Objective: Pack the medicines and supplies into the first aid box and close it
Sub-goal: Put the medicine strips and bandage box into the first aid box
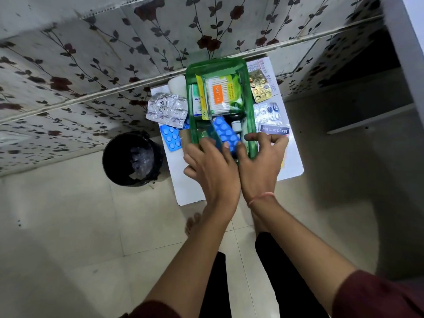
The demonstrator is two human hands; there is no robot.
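The green see-through first aid box [216, 66] stands open on a small white table [191, 191]. Inside it lie a cotton swab packet [218, 95], a yellow sachet [201, 97], a small carton [196, 102] and a small bottle [235, 126]. My left hand [212, 167] pinches a blue blister strip [226, 133] at the box's near end, partly inside it. My right hand [261, 160] grips the box's near right wall. Beside the box lie a silver strip [167, 109], a blue blister pack [171, 139], a gold strip [260, 86], a silver-blue strip [267, 112] and a Hansaplast box [274, 130].
A black bin [130, 158] with a liner stands on the floor left of the table. A white roll [177, 86] sits behind the box's left side. The floral wall is just beyond the table. My feet are on the tiled floor below it.
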